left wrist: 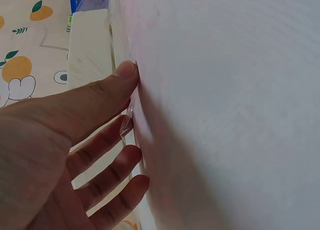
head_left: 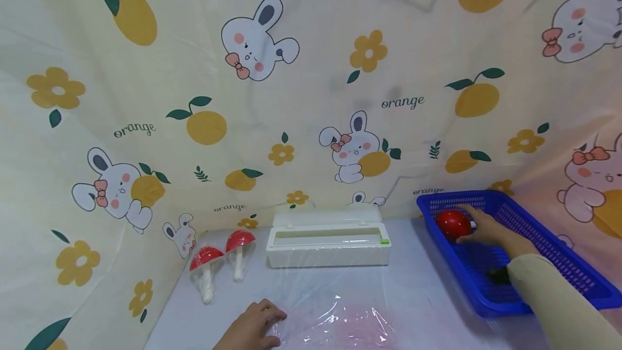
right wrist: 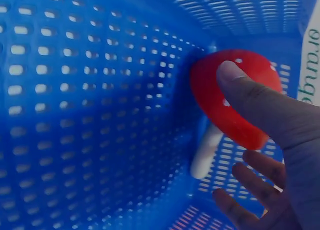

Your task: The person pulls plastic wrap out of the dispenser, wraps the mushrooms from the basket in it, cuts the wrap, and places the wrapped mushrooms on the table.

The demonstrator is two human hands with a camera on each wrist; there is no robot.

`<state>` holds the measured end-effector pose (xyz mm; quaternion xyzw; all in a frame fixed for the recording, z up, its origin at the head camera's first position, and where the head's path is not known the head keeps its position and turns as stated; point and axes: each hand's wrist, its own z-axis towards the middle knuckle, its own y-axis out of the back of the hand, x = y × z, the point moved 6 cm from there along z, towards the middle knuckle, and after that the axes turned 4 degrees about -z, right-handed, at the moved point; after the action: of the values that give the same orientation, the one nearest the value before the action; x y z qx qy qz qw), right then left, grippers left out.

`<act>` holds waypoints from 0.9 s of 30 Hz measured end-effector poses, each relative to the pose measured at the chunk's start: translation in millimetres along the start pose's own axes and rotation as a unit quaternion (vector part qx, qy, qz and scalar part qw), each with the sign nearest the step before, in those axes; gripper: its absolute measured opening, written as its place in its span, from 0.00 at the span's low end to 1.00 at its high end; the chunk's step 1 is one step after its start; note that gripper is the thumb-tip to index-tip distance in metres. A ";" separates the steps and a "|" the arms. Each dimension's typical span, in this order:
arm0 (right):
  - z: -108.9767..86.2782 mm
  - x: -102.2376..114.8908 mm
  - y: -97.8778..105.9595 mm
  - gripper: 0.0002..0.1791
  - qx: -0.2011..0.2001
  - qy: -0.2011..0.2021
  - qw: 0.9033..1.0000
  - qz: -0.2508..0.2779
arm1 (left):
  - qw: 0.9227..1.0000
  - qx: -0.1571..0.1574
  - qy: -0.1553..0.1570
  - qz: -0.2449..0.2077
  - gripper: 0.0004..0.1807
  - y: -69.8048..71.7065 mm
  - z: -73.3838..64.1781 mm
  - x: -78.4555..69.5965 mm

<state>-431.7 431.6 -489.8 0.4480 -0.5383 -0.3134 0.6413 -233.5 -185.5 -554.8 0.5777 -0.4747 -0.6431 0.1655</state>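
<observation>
In the head view, my right hand (head_left: pixel 488 229) reaches into the blue basket (head_left: pixel 478 298) at a toy mushroom with a red cap (head_left: pixel 453 224). The right wrist view shows the thumb over the white-dotted cap (right wrist: pixel 237 103), with several fingers spread below it. A pale stem (right wrist: pixel 206 157) points down from the cap. My left hand (head_left: pixel 250 325) rests at the left edge of a sheet of clear plastic film (head_left: pixel 335 320). Thumb and fingers are apart there, and a crumpled bit of film (left wrist: pixel 126 125) lies at the index fingertip in the left wrist view.
A white film dispenser box (head_left: pixel 328 255) with its lid up stands at the back, the film running from it toward me. Two film-wrapped toy mushrooms (head_left: pixel 207 280) (head_left: pixel 239 258) lie left of it. Something dark green (head_left: pixel 498 274) is in the basket. A printed cloth (head_left: pixel 311 96) hangs behind.
</observation>
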 end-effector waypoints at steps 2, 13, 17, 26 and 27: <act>1.1 -2.8 -3.4 0.58 0.004 0.001 1.000 0.008 | 1.000 0.000 0.000 0.001 0.22 0.1 0.3 -0.7; 2.4 -5.8 -1.6 0.48 0.004 -0.026 1.000 0.002 | 1.000 0.002 0.005 0.007 0.21 -0.1 -0.2 -2.8; 4.0 -5.7 0.7 0.46 -0.001 -0.033 0.999 -0.002 | 1.000 0.000 0.010 0.008 0.21 0.7 -0.3 -4.8; 0.0 -1.8 7.6 0.43 -0.034 -0.024 0.999 -0.002 | 1.000 -0.005 0.004 0.002 0.21 -0.3 -1.5 -4.4; -1.0 -1.3 8.5 0.44 -0.037 -0.027 0.999 -0.001 | 1.000 -0.007 0.000 0.004 0.21 -0.1 -1.9 -4.5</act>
<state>-431.7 436.4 -482.6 0.4160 -0.5425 -0.3459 0.6427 -230.5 -182.8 -552.0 0.5746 -0.4728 -0.6456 0.1718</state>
